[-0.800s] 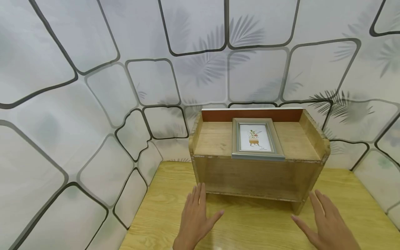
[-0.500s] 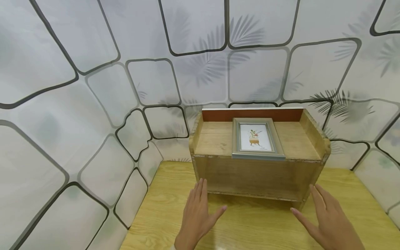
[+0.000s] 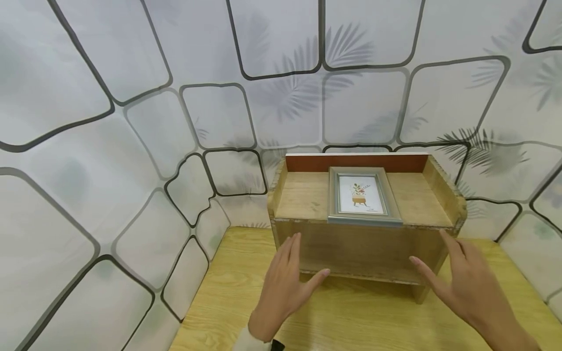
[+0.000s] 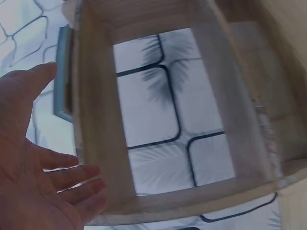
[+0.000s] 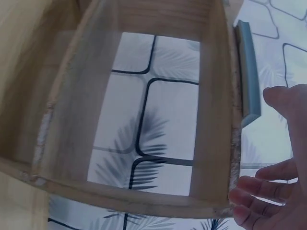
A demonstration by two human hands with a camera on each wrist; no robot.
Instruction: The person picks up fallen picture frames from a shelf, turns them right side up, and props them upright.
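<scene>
A small wooden shelf [image 3: 303, 195] with raised sides stands against the papered wall. On its top board lies a picture frame [image 3: 394, 207], face up, showing a potted plant drawing; its front edge overhangs slightly. My left hand [image 3: 283, 290] is in front of the shelf's left part, fingers straight and thumb spread. Mirroring it, my right hand [image 3: 467, 285] is by the right side panel. Neither hand holds anything. In the left wrist view the thumb points toward the frame's edge [image 4: 62, 76]. Fingertips in the right wrist view are close to the shelf's edge [image 5: 236, 158]; I cannot tell whether they touch.
The shelf stands on a yellow wood-grain table [image 3: 237, 273]. Patterned wall covering [image 3: 281, 112] closes in the back and both sides. Through the shelf's open middle, the wrist views show the same patterned covering [image 4: 153, 110].
Both hands have risen and moved forward, from low in front of the shelf to nearer its top board. The picture frame and shelf have stayed in place.
</scene>
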